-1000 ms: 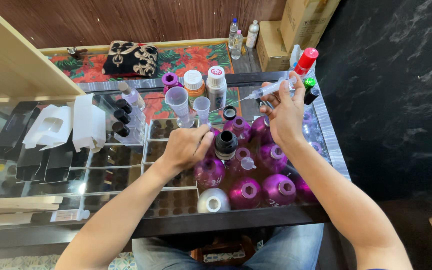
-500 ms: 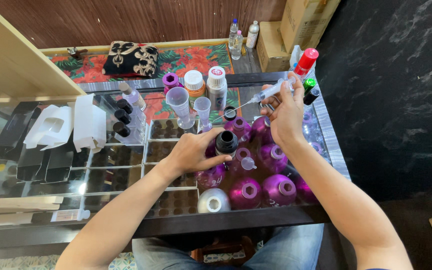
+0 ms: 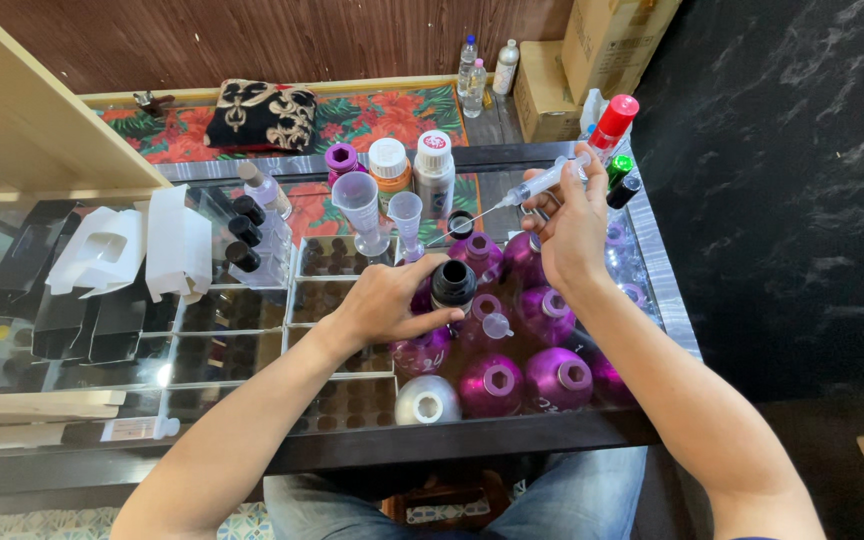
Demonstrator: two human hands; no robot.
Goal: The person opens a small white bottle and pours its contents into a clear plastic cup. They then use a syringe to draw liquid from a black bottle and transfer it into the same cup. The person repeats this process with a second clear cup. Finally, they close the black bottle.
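Note:
My left hand (image 3: 389,301) grips a purple metal bottle with a black neck (image 3: 452,285) among several purple bottles (image 3: 522,350) on a glass counter (image 3: 252,330). My right hand (image 3: 570,222) holds a clear syringe (image 3: 537,184) by its barrel and plunger, raised above the bottles. Its long needle points left and down toward an open purple bottle with a black rim (image 3: 460,224). A silver bottle (image 3: 427,400) stands at the counter's front edge.
Two clear measuring cups (image 3: 360,205) and capped bottles (image 3: 434,168) stand behind the purple ones. Small dark-capped vials (image 3: 244,232) and white folded cartons (image 3: 142,250) lie to the left. A red-capped bottle (image 3: 612,122) stands at the right edge. Cardboard boxes (image 3: 572,60) sit beyond.
My left hand has slid right along the counter and closed around the black-necked purple bottle. My right hand with the syringe has stayed almost where it was.

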